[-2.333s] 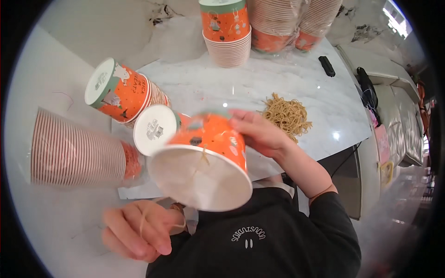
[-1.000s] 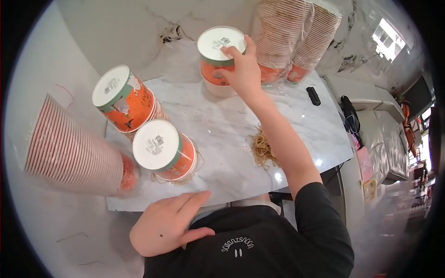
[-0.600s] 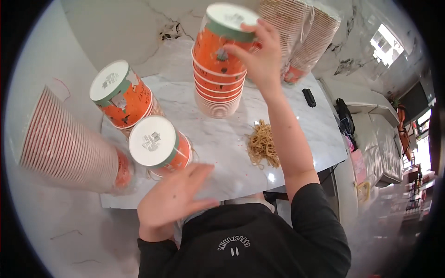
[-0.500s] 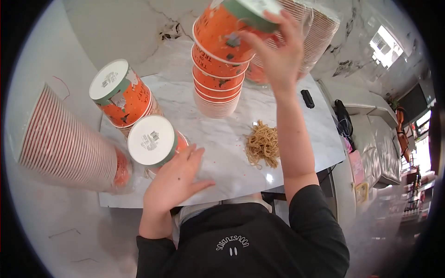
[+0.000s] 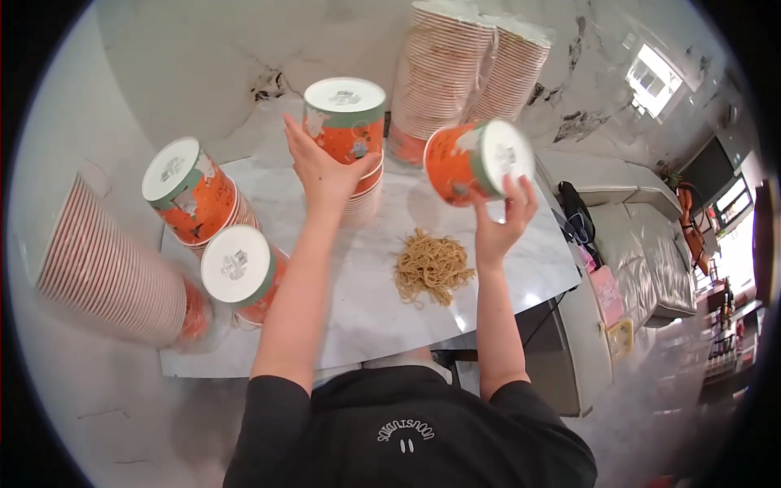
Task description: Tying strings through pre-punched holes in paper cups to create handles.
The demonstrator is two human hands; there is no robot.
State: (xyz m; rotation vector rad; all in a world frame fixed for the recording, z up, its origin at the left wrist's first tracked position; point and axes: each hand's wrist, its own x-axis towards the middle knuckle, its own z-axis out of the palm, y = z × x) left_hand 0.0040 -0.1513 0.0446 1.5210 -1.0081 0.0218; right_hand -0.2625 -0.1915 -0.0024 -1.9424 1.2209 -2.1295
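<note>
My right hand (image 5: pixel 504 224) holds an orange and green paper bucket (image 5: pixel 455 167) by its white bottom end, tilted and clear of the marble table (image 5: pixel 366 317). My left hand (image 5: pixel 332 172) is wrapped around the near side of another such paper bucket (image 5: pixel 346 134), the upside-down top one of a nested stack, thumb to the right and fingers to the left. Below, between my forearms, lies a tangled heap of thin tan strands (image 5: pixel 434 267); their kind is not clear. Two more upside-down bucket stacks, a farther one (image 5: pixel 195 195) and a nearer one (image 5: pixel 244 264), stand to the left.
A long wrapped sleeve of nested buckets (image 5: pixel 122 268) leans at the far left. Wrapped bucket stacks (image 5: pixel 443 73) stand against the wall at the back. To the right of the table are a grey sofa (image 5: pixel 643 244) and a black bag (image 5: pixel 576 211).
My right hand has drawn the top bucket off the middle stack and brought it right and nearer. My left hand has moved from the near-left bucket up to the middle stack.
</note>
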